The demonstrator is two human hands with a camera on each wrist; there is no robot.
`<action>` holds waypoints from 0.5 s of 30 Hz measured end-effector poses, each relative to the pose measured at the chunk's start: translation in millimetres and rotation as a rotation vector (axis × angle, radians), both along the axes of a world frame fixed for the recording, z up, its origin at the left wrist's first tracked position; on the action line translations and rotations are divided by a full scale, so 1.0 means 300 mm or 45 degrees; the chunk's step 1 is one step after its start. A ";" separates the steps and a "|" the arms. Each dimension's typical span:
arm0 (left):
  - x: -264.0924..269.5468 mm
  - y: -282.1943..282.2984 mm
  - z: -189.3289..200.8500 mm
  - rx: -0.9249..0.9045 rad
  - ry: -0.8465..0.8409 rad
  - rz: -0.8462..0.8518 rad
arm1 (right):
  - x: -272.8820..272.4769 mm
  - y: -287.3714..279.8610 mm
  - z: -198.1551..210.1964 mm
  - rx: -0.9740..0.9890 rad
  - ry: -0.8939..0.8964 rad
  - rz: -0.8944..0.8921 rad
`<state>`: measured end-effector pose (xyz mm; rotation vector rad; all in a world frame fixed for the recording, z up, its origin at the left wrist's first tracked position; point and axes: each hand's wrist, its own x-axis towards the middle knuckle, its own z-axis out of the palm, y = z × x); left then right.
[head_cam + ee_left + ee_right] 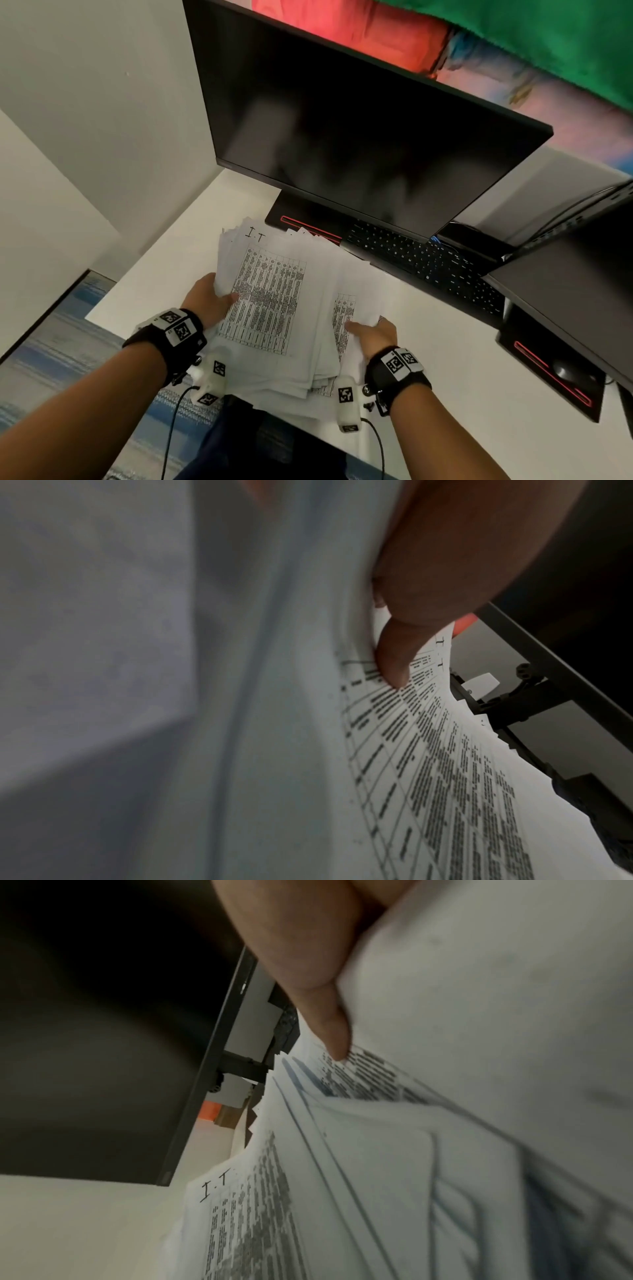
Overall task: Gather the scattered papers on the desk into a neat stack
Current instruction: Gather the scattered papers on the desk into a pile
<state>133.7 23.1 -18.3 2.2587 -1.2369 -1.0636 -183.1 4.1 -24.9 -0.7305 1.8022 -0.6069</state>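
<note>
With the left hand (209, 298) and right hand (375, 334) each pinching a side of the loose papers (274, 294) on the table (445, 394) just before the monitor (359, 137), I'd stand them on edge and tap until the splayed corners line up.

Two hands (209, 301), one pile of papers (274, 291), two monitors (342, 137), one keyboard (428, 260).

Both hands (209, 301) (375, 334) curled, thumbs uppermost
</note>
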 end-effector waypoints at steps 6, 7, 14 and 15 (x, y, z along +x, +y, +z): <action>-0.011 0.004 -0.002 -0.001 0.014 -0.002 | -0.139 -0.017 0.250 -0.293 0.413 0.109; -0.014 0.001 -0.010 -0.001 0.024 0.007 | -0.166 -0.015 0.316 -0.370 0.499 0.146; -0.094 -0.027 -0.029 -0.066 0.060 0.021 | -0.229 -0.035 0.746 -0.912 0.725 0.304; -0.102 -0.029 -0.037 -0.073 0.069 0.014 | -0.227 -0.032 0.793 -0.952 0.664 0.283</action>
